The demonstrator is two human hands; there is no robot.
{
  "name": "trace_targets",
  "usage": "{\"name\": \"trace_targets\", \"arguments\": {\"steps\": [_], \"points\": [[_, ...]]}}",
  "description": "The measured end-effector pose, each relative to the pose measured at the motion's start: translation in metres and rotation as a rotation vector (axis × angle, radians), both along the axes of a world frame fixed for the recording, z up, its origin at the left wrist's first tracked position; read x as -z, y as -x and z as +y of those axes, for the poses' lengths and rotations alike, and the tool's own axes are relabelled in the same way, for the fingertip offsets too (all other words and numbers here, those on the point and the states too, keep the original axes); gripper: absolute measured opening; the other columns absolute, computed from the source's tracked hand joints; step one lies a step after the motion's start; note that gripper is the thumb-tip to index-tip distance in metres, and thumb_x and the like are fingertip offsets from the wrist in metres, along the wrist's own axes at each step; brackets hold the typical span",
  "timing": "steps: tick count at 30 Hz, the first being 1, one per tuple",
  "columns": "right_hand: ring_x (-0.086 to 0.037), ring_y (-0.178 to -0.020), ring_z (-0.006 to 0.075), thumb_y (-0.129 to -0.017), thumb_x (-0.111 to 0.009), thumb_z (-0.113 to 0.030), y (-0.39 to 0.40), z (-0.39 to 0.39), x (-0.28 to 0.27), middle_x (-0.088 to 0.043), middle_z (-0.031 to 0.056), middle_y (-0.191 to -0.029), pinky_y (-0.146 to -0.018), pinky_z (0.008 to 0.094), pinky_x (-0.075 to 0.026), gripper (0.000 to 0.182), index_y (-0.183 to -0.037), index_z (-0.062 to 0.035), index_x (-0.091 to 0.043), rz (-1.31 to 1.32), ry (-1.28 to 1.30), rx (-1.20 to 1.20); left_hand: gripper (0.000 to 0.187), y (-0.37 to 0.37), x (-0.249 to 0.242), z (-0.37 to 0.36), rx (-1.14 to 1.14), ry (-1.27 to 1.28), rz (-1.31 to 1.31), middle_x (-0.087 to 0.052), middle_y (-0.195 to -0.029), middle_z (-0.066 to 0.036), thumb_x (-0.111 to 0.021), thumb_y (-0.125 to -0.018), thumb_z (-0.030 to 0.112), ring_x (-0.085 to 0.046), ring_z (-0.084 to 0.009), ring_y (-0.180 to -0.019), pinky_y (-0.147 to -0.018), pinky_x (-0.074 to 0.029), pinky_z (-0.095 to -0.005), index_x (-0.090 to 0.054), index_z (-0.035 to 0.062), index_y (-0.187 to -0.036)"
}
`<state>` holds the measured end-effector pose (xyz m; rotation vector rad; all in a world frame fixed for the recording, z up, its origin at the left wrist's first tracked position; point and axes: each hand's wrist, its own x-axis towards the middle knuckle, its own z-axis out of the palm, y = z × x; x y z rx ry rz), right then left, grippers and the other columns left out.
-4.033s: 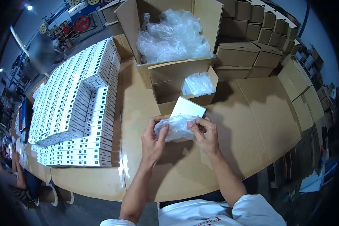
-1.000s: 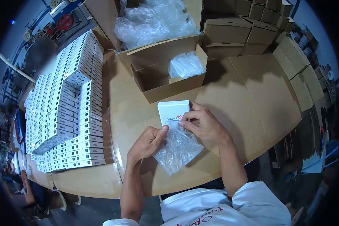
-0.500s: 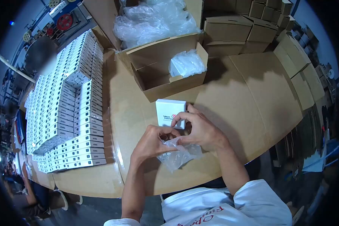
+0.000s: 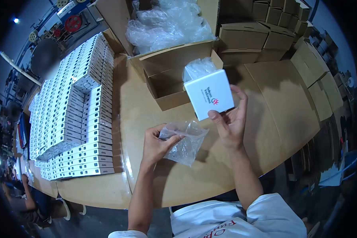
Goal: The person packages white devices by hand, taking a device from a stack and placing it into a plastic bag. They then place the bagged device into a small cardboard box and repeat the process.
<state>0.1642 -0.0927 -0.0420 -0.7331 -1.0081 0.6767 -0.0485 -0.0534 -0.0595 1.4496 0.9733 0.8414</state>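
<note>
My right hand [image 4: 233, 123] grips a small white box [image 4: 209, 95] with printed lettering and a red mark, its thumb on the near edge. The box is tilted and held above the tabletop, in front of the open carton. In my left hand [image 4: 156, 144] is a clear plastic bag [image 4: 186, 144], pinched near its mouth between thumb and fingers. The bag hangs toward the right, below the white box and apart from it. Behind the box stands an open brown carton [image 4: 170, 104] with a bubble-wrapped item [image 4: 200, 67] in its right end, partly hidden by the white box.
Stacked white boxes [image 4: 97, 139] fill the table's left side. A large carton of clear plastic bags [image 4: 166, 25] stands at the back. Brown cartons [image 4: 242, 37] are piled at the back right, others [image 4: 311, 75] along the right edge. A person [image 4: 27, 198] is at lower left.
My right hand has lifted the white box off the table, up and to the right, and turned it. My left hand now holds the plastic bag alone, with its mouth spread.
</note>
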Motion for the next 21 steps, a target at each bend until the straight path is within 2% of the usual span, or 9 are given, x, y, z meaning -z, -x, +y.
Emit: {"name": "trace_targets", "arguments": {"steps": [2,3,6,10,16,21], "points": [[-0.067,-0.102,0.0184,-0.087,-0.073,0.005,-0.001,0.000,0.010,-0.062,0.0173,-0.116,-0.085,0.0276,-0.057,0.077,-0.144,-0.0083,-0.023,-0.055,0.040,-0.032,0.021,-0.002,-0.001,-0.001,-0.005,0.018,-0.005,-0.072,-0.080,-0.005,-0.086,-0.079,0.011,-0.066,-0.0096,-0.072,-0.065,-0.052,-0.0241,-0.071,-0.0017,-0.088],[-0.067,-0.104,0.0190,-0.086,-0.074,0.005,0.002,-0.002,0.004,-0.062,0.0161,-0.115,-0.088,0.0289,-0.056,0.067,-0.136,-0.0069,-0.031,0.004,0.046,-0.082,0.022,-0.003,-0.002,-0.002,-0.007,0.026,-0.009,-0.072,-0.080,-0.005,-0.086,-0.080,0.012,-0.066,-0.0097,-0.072,-0.066,-0.052,-0.0242,-0.071,-0.0017,-0.088],[-0.064,-0.108,0.0191,-0.086,-0.073,0.006,0.001,-0.001,0.010,-0.060,0.0141,-0.114,-0.092,0.0307,-0.054,0.064,-0.133,-0.0062,-0.033,-0.077,0.008,-0.108,0.022,-0.001,-0.004,-0.002,-0.044,0.018,0.040,-0.072,-0.081,-0.005,-0.084,-0.083,0.016,-0.066,-0.0096,-0.071,-0.064,-0.051,-0.0252,-0.072,-0.0018,-0.090],[-0.058,-0.108,0.0165,-0.085,-0.075,0.004,-0.003,0.000,0.021,-0.050,0.0094,-0.114,-0.095,0.0320,-0.049,0.060,-0.128,-0.0044,-0.036,-0.120,0.064,-0.166,0.021,0.001,0.006,0.001,-0.083,0.034,-0.062,-0.072,-0.080,-0.004,-0.081,-0.087,0.017,-0.063,-0.0081,-0.070,-0.061,-0.049,-0.0248,-0.075,-0.0028,-0.093],[-0.049,-0.107,0.0146,-0.085,-0.065,0.008,-0.010,-0.002,0.019,-0.046,0.0086,-0.114,-0.097,0.0322,-0.042,0.052,-0.126,-0.0038,-0.037,-0.114,0.063,-0.185,0.022,0.002,0.007,0.001,-0.076,0.015,-0.022,-0.071,-0.078,-0.003,-0.077,-0.090,0.019,-0.061,-0.0076,-0.069,-0.061,-0.048,-0.0252,-0.075,-0.0028,-0.092],[-0.047,-0.108,0.0148,-0.083,-0.063,0.010,-0.014,-0.001,0.022,-0.043,0.0082,-0.114,-0.096,0.0321,-0.041,0.050,-0.125,-0.0037,-0.039,-0.173,0.035,-0.211,0.021,0.001,0.013,0.003,-0.059,0.001,-0.052,-0.071,-0.079,-0.003,-0.076,-0.091,0.018,-0.061,-0.0074,-0.069,-0.061,-0.049,-0.0252,-0.075,-0.0024,-0.093]]}}
